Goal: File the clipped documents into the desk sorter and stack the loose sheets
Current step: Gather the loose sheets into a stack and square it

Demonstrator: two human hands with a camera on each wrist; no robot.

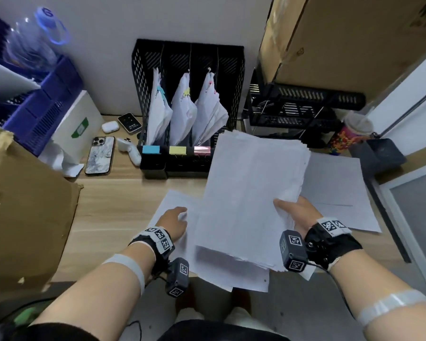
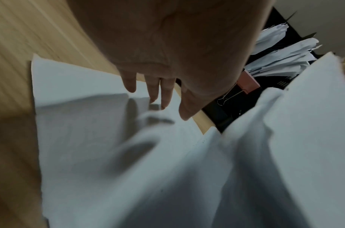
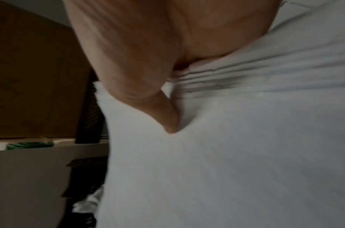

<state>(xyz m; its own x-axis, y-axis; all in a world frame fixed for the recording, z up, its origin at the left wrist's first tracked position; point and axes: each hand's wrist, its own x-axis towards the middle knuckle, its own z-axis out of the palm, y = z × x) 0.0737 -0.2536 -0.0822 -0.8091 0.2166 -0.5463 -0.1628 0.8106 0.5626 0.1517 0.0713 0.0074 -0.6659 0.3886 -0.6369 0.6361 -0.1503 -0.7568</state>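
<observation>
we see the right hand (image 1: pixel 296 212) grasping a thick stack (image 1: pixel 253 193) of loose sheets, thumb on top and the sheet edges wedged into the crook of the thumb, as the right wrist view shows (image 3: pixel 167 117). the stack is lifted off the desk (image 1: pixel 113 200) and tilted, its far end toward 12 o'clock, overlapping the right front of the sorter (image 1: pixel 187 107). the left hand (image 1: pixel 174 222) is released, fingers (image 2: pixel 165 95) straight and spread, tips touching a single sheet (image 1: pixel 167 205) lying flat on the desk at 9 o'clock of the stack; the view is blurred, so we cannot tell how hard it presses. more sheets (image 1: pixel 340 193) lie flat at 3 o'clock of the stack, partly under it.

the sorter stands at 12 o'clock against the wall. three of its slots hold clipped documents (image 1: pixel 182 112) leaning upright, and blue (image 1: pixel 151 149), yellow (image 1: pixel 177 150) and pink (image 1: pixel 202 150) clips sit along its front lip. at 9 o'clock of the sorter lie a phone (image 1: pixel 100 156), an earbud case (image 1: pixel 110 126) and a white controller (image 1: pixel 130 150). a cardboard box (image 1: pixel 22 205) stands at the desk's left edge.
</observation>
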